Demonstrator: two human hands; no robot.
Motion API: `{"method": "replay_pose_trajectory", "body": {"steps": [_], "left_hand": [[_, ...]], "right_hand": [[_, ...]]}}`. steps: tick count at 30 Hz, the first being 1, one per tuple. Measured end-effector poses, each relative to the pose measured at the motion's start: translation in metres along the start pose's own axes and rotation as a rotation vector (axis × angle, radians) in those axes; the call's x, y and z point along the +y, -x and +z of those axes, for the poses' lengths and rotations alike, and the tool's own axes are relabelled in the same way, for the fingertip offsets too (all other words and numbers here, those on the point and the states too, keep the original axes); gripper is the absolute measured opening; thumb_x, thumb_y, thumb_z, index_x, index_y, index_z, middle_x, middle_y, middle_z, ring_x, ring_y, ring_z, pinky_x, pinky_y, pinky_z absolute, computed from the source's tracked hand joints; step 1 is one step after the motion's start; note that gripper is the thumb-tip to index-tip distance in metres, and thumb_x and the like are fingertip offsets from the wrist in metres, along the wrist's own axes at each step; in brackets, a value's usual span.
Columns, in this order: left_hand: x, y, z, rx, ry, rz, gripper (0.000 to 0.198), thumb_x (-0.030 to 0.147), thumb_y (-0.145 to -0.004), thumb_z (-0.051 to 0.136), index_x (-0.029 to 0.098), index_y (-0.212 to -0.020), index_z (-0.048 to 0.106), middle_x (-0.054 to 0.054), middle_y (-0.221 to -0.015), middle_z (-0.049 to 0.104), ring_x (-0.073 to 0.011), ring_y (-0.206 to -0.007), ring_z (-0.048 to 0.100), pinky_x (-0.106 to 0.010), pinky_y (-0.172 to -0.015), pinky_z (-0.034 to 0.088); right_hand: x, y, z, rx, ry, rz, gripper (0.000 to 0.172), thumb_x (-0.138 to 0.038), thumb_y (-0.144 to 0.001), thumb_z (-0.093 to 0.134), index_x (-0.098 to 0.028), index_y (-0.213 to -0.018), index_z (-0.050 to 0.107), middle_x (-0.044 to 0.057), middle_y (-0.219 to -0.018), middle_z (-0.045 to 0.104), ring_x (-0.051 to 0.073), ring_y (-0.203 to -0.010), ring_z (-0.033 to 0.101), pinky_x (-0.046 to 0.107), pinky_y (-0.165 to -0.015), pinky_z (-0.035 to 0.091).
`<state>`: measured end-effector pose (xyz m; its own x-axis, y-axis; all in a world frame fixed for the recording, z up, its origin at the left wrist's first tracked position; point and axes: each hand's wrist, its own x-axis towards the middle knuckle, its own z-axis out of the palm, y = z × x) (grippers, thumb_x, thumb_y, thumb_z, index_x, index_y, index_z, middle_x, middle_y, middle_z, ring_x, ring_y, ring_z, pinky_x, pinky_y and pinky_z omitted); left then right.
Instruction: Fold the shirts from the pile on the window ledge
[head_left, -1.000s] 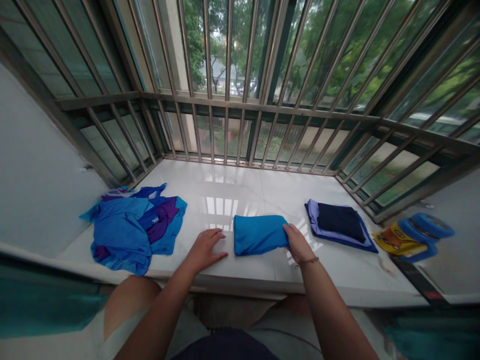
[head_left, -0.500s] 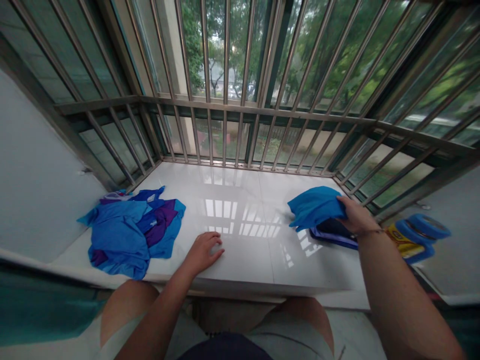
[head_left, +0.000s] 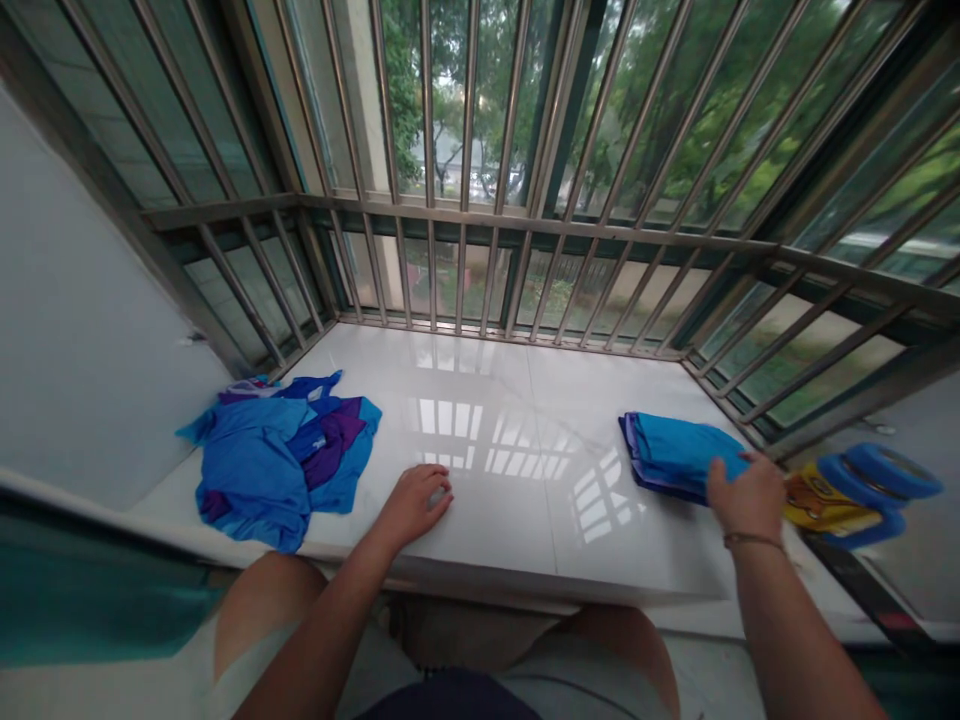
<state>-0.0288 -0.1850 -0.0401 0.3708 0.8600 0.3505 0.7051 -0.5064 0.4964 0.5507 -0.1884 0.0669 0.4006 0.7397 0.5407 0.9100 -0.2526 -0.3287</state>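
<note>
My left hand (head_left: 417, 505) rests on the white sill with fingers loosely curled and apart, holding nothing. To its left lies a rumpled heap of blue and purple clothes (head_left: 262, 460). On the right, a folded bright blue garment (head_left: 679, 450) lies flat on top of a stack of folded dark blue and purple clothes (head_left: 634, 465). My right hand (head_left: 752, 500) is at the right end of that garment, thumb and fingers apart around its corner. Whether the fingertips still touch the cloth is hard to make out.
A yellow jar with blue lid and handle (head_left: 844, 495) stands right of my right hand. A dark flat object (head_left: 870, 590) lies near it. Metal window bars (head_left: 487, 215) enclose the far side of the glossy sill (head_left: 517, 500). A teal cloth (head_left: 90, 600) is at lower left.
My right hand has lowered the folded blue garment from above onto the stack, where it now lies flat. The left hand stays in place. The view has shifted slightly.
</note>
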Motion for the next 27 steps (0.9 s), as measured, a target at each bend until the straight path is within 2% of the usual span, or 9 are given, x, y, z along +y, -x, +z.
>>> {"method": "replay_pose_trajectory", "body": {"steps": [2, 5, 9, 14, 17, 21, 22, 24, 27], "left_hand": [[0.003, -0.001, -0.001, -0.001, -0.009, -0.006, 0.011, 0.022, -0.094, 0.069, 0.024, -0.102, 0.076, -0.01, -0.127, 0.077, -0.0282, -0.122, 0.071, -0.048, -0.11, 0.054], [0.006, -0.003, 0.0, 0.023, -0.046, -0.002, 0.014, 0.017, -0.093, 0.065, 0.023, -0.101, 0.075, -0.01, -0.123, 0.078, -0.0269, -0.118, 0.071, -0.046, -0.107, 0.056], [0.003, -0.001, -0.001, 0.134, -0.172, -0.042, 0.015, 0.015, -0.094, 0.062, 0.022, -0.098, 0.075, -0.012, -0.116, 0.078, -0.0288, -0.114, 0.071, -0.048, -0.106, 0.056], [-0.011, 0.019, -0.024, 0.332, -0.368, -0.235, 0.023, 0.02, -0.098, 0.056, 0.018, -0.109, 0.075, -0.019, -0.128, 0.074, -0.0351, -0.126, 0.065, -0.053, -0.112, 0.051], [-0.024, 0.036, -0.059, 0.435, -0.469, -0.406, 0.032, 0.031, -0.103, 0.05, 0.016, -0.121, 0.073, -0.021, -0.138, 0.068, -0.0365, -0.133, 0.061, -0.053, -0.114, 0.048], [-0.048, 0.053, -0.116, 0.591, -0.647, -0.842, 0.065, 0.055, -0.101, 0.053, 0.005, -0.142, 0.061, -0.031, -0.141, 0.064, -0.0478, -0.131, 0.057, -0.062, -0.102, 0.051], [-0.055, 0.056, -0.13, 0.584, -0.674, -0.95, 0.07, 0.057, -0.098, 0.054, 0.002, -0.141, 0.061, -0.034, -0.138, 0.064, -0.0505, -0.129, 0.057, -0.063, -0.098, 0.053], [-0.07, 0.06, -0.156, 0.487, -0.67, -1.09, 0.062, 0.053, -0.096, 0.053, 0.002, -0.127, 0.07, -0.034, -0.128, 0.068, -0.0518, -0.123, 0.061, -0.061, -0.091, 0.055], [-0.084, 0.059, -0.185, 0.359, -0.551, -1.097, 0.045, 0.045, -0.095, 0.047, 0.011, -0.099, 0.076, -0.027, -0.108, 0.075, -0.0462, -0.11, 0.068, -0.055, -0.089, 0.056]], "right_hand": [[-0.024, 0.049, 0.03, -0.013, -0.043, -0.068, 0.065, -0.055, -0.103, 0.039, -0.002, -0.134, 0.061, 0.038, -0.138, 0.061, 0.046, -0.136, 0.055, 0.062, -0.112, 0.044], [-0.073, 0.129, 0.066, -0.079, -0.204, -0.336, 0.056, -0.055, -0.106, 0.043, -0.01, -0.134, 0.062, 0.029, -0.139, 0.066, 0.039, -0.134, 0.06, 0.058, -0.116, 0.047], [-0.126, 0.201, 0.087, -0.165, -0.199, -0.43, 0.047, -0.049, -0.11, 0.044, -0.015, -0.136, 0.064, 0.024, -0.14, 0.068, 0.037, -0.135, 0.061, 0.058, -0.115, 0.048], [-0.141, 0.212, 0.086, -0.163, -0.135, -0.378, 0.035, -0.037, -0.106, 0.05, -0.015, -0.126, 0.068, 0.023, -0.131, 0.071, 0.035, -0.126, 0.063, 0.054, -0.114, 0.05], [-0.139, 0.207, 0.082, -0.174, -0.133, -0.392, 0.031, -0.034, -0.104, 0.051, -0.016, -0.122, 0.069, 0.021, -0.13, 0.071, 0.034, -0.127, 0.063, 0.052, -0.115, 0.049], [-0.139, 0.207, 0.08, -0.192, -0.138, -0.38, 0.03, -0.034, -0.103, 0.052, -0.018, -0.12, 0.071, 0.02, -0.13, 0.072, 0.033, -0.125, 0.063, 0.051, -0.114, 0.048], [-0.14, 0.207, 0.08, -0.194, -0.136, -0.377, 0.03, -0.033, -0.103, 0.052, -0.018, -0.12, 0.071, 0.019, -0.13, 0.072, 0.033, -0.125, 0.064, 0.051, -0.114, 0.048], [-0.142, 0.208, 0.079, -0.194, -0.126, -0.38, 0.029, -0.032, -0.103, 0.051, -0.017, -0.119, 0.071, 0.02, -0.13, 0.072, 0.033, -0.125, 0.064, 0.05, -0.114, 0.048], [-0.143, 0.208, 0.08, -0.201, -0.117, -0.378, 0.029, -0.03, -0.102, 0.05, -0.017, -0.117, 0.071, 0.019, -0.129, 0.072, 0.032, -0.124, 0.064, 0.048, -0.114, 0.048]]}}
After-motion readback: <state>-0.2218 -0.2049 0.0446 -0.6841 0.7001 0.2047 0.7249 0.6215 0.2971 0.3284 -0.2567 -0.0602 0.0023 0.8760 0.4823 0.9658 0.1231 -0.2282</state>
